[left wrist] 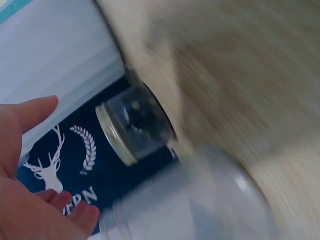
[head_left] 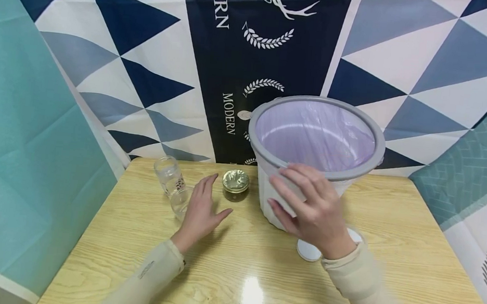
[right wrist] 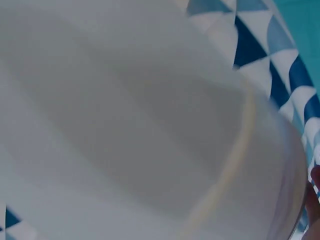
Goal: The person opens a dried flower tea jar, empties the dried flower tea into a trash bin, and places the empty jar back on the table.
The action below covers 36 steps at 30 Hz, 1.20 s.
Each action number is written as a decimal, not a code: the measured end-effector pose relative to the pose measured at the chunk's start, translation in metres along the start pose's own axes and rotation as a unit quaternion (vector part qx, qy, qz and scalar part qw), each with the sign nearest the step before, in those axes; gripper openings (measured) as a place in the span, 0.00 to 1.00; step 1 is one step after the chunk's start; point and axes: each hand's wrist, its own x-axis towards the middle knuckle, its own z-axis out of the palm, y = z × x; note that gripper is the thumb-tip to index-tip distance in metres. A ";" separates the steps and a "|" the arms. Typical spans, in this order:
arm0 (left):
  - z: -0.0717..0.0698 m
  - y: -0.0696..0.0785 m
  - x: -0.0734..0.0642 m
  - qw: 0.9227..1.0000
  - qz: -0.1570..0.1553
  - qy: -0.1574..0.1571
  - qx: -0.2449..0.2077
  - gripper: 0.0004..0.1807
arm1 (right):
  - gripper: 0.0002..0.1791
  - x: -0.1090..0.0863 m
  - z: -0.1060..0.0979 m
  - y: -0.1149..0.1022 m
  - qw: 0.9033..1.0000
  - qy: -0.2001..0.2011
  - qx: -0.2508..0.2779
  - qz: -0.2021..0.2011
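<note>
My left hand [head_left: 200,211] is spread over the table between a clear jar [head_left: 180,203] on its left and a small jar with a gold lid [head_left: 235,185] on its right, holding nothing. In the left wrist view, the gold-lidded jar [left wrist: 135,124] and the blurred clear jar [left wrist: 215,200] lie beyond the thumb and fingers. My right hand [head_left: 312,208] is raised before a white bin [head_left: 274,193] with a grey rim and a purple liner, its fingers loosely bent. The bin's wall [right wrist: 125,115] fills most of the right wrist view.
A clear patterned drinking glass [head_left: 167,172] stands at the back left of the wooden table [head_left: 214,284]. White round lids, one a flat disc [head_left: 308,251], lie partly hidden beneath my right hand and wrist. A patterned cloth [head_left: 147,56] hangs behind.
</note>
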 end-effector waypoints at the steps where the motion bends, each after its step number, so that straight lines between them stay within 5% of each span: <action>1: 0.005 0.002 0.006 1.000 -0.010 -0.003 -0.013 0.59 | 0.19 0.000 0.003 -0.003 1.000 -0.013 0.005 -0.008; 8: 0.030 0.007 0.036 0.991 -0.093 -0.003 -0.099 0.66 | 0.21 -0.007 0.023 -0.022 0.994 -0.095 0.039 -0.025; 16: 0.048 0.002 0.054 0.977 -0.143 -0.025 -0.157 0.63 | 0.32 -0.022 0.042 -0.031 0.967 -0.237 0.073 0.051; 26: 0.059 -0.008 0.063 0.972 -0.176 -0.054 -0.147 0.56 | 0.35 -0.034 0.050 -0.029 0.958 -0.267 0.067 0.079; 30: 0.058 -0.007 0.061 0.976 -0.166 -0.047 -0.130 0.56 | 0.34 -0.037 0.049 -0.026 0.958 -0.268 0.067 0.082; 36: 0.046 0.002 0.045 0.987 -0.099 -0.015 -0.123 0.59 | 0.34 -0.040 0.044 -0.023 0.956 -0.270 0.064 0.092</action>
